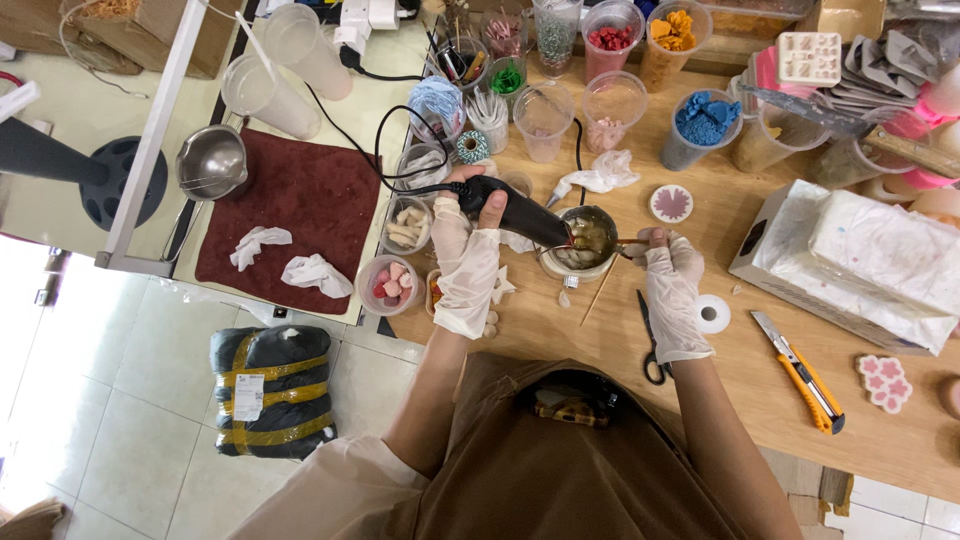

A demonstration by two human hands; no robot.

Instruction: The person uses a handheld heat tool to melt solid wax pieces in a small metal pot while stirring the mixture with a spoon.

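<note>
Black heat gun [510, 210] is held in the gloved left hand [465, 262], grip closed round its handle, nozzle aimed into the small metal pot [588, 240] at desk [540, 330] centre. Pot handle is pinched by the gloved right hand [672, 290] at 3 o'clock. Contents look partly melted, pale lumps remaining. Nozzle tip and pot depth are hard to make out.

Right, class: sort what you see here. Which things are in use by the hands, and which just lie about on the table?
In use:
left hand gripping the black heat tool
right hand steadying the small metal pot

Lying about:
scissors
orange utility knife
tape roll
blue-filled cup
pink flower piece
</note>
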